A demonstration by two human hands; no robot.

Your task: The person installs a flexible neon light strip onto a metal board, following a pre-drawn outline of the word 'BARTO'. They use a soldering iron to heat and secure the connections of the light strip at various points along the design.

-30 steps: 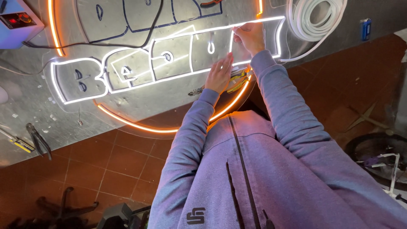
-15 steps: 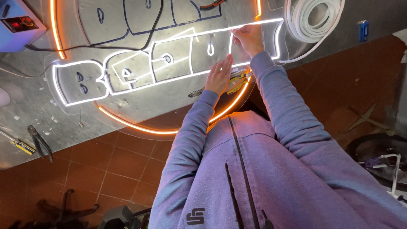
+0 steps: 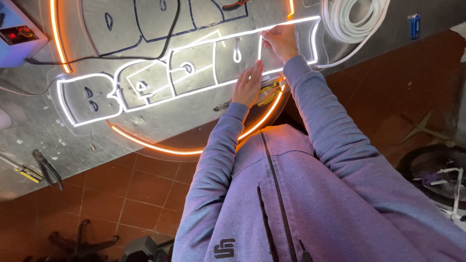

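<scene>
White glowing neon-flex strip point(image 3: 272, 30) outlining block letters on clear acrylic panel point(image 3: 160, 121), long axis left-right across grey metal bench point(image 3: 34, 126)
Right hand point(image 3: 280, 41) pinches strip at far-right letter; left hand point(image 3: 247, 86) flat, fingers together, just below it, nearer the body

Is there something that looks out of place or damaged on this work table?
Nothing looks damaged. The white neon strip glows evenly where both hands, left hand and right hand, press it. Small white scraps lie scattered on the metal table beside pliers.
</scene>
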